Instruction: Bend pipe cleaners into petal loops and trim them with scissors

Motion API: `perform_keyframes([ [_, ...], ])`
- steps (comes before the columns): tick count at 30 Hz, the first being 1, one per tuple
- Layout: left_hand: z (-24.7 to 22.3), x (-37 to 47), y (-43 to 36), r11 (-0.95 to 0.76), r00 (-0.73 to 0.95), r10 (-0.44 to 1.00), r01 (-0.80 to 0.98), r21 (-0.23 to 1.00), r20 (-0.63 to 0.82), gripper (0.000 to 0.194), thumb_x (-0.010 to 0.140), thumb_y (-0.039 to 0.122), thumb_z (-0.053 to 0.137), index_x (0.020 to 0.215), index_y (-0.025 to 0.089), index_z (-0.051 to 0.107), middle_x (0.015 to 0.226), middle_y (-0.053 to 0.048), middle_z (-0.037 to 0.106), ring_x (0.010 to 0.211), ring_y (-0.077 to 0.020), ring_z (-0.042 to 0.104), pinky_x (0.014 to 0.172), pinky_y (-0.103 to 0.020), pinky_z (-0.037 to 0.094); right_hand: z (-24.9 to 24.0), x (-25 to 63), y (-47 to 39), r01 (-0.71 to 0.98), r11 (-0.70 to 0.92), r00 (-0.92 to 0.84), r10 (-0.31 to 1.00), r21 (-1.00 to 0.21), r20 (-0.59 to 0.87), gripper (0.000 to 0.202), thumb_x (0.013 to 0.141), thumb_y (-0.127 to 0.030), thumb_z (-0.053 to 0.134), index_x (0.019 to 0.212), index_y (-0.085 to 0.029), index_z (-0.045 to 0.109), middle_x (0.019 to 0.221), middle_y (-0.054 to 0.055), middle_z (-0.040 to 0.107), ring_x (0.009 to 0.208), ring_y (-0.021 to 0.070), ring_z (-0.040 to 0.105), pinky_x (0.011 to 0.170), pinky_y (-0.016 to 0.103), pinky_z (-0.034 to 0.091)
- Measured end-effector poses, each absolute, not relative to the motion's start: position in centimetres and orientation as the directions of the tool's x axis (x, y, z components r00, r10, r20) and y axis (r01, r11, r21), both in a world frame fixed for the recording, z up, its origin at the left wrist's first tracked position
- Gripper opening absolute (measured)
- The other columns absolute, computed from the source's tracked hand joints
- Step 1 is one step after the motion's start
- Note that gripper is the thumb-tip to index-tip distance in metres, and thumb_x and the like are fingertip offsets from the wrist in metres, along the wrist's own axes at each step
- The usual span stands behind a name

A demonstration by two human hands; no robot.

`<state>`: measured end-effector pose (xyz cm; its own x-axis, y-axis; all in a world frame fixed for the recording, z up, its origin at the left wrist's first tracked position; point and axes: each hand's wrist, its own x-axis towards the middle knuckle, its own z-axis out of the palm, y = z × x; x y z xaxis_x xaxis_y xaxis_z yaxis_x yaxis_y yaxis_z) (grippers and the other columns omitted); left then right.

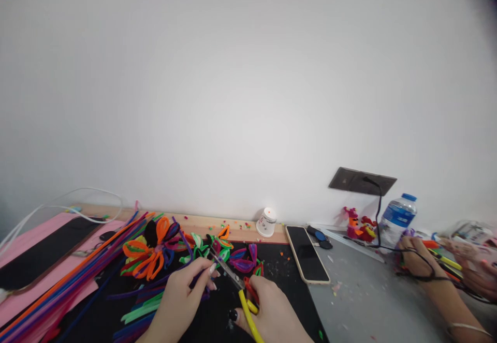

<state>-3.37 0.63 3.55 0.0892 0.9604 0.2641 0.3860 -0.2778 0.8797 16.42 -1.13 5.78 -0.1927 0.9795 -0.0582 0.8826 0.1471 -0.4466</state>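
Observation:
My right hand grips a pair of scissors with yellow and red handles. The blades point up and left, close to the fingertips of my left hand. Thumb and fingers of that left hand are pinched together on a purple pipe cleaner, mostly hidden by the hand. Just beyond the blades lie looped pipe-cleaner shapes, among them a green one and a purple one. A larger orange pipe-cleaner flower sits to the left.
Long loose pipe cleaners lie at the left beside pink sheets. A paper cup, a phone and a key fob stand or lie behind. At the right are a water bottle, small figures and another person's hands.

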Motion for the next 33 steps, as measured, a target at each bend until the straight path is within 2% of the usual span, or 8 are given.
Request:
perform_keyframes([
  [8,3.3,-3.4,0.7,-0.275,0.076,0.961,0.393,0.877,0.267,0.022,0.084,0.034,0.041,0.075,0.022,0.057,0.059,0.003,0.063,0.059,-0.0156,0.061,0.054,-0.019,0.045,6.2,16.3,-1.2,0.892,0.144,-0.195,0.978,-0.428,-0.078,0.029,0.063,-0.044,0.063,0.076,-0.020,0.052,0.078,0.001,0.059,0.064,0.0156,0.052,0.054,0.022,0.029],
  [16,3.4,-3.3,0.7,-0.271,0.055,0.961,0.391,0.879,0.272,0.020,0.083,0.032,0.043,0.074,0.022,0.057,0.058,0.003,0.064,0.057,-0.0156,0.061,0.056,-0.020,0.045,5.5,16.3,-1.2,0.884,0.172,-0.200,0.980,-0.434,-0.018,0.032,0.060,-0.046,0.066,0.074,-0.021,0.051,0.075,-0.001,0.059,0.062,0.0146,0.050,0.053,0.022,0.027],
  [22,3.4,-3.4,0.7,-0.279,0.079,0.959,0.418,0.865,0.271,0.021,0.084,0.031,0.041,0.073,0.022,0.056,0.058,0.003,0.063,0.057,-0.0147,0.061,0.057,-0.019,0.044,5.3,16.0,-0.9,0.896,0.081,-0.100,0.995,-0.437,-0.021,0.032,0.054,-0.042,0.071,0.067,-0.021,0.051,0.071,-0.003,0.058,0.061,0.0136,0.050,0.051,0.021,0.025],
  [25,3.3,-3.5,0.7,-0.282,0.085,0.959,0.425,0.860,0.272,0.020,0.084,0.031,0.041,0.073,0.021,0.055,0.059,0.004,0.063,0.058,-0.0142,0.061,0.057,-0.019,0.043,5.3,16.0,-0.8,0.896,0.098,-0.102,0.995,-0.433,0.014,0.033,0.054,-0.043,0.072,0.065,-0.021,0.050,0.071,-0.003,0.057,0.061,0.0133,0.050,0.052,0.021,0.026],
  [33,3.1,-3.4,0.7,-0.272,0.079,0.961,0.416,0.867,0.264,0.021,0.085,0.032,0.041,0.074,0.021,0.055,0.061,0.003,0.063,0.058,-0.0137,0.061,0.058,-0.019,0.043,5.6,15.9,-1.2,0.893,0.137,-0.149,0.989,-0.429,0.006,0.041,0.056,-0.046,0.069,0.084,-0.022,0.051,0.087,0.000,0.057,0.071,0.0179,0.055,0.059,0.023,0.035],
])
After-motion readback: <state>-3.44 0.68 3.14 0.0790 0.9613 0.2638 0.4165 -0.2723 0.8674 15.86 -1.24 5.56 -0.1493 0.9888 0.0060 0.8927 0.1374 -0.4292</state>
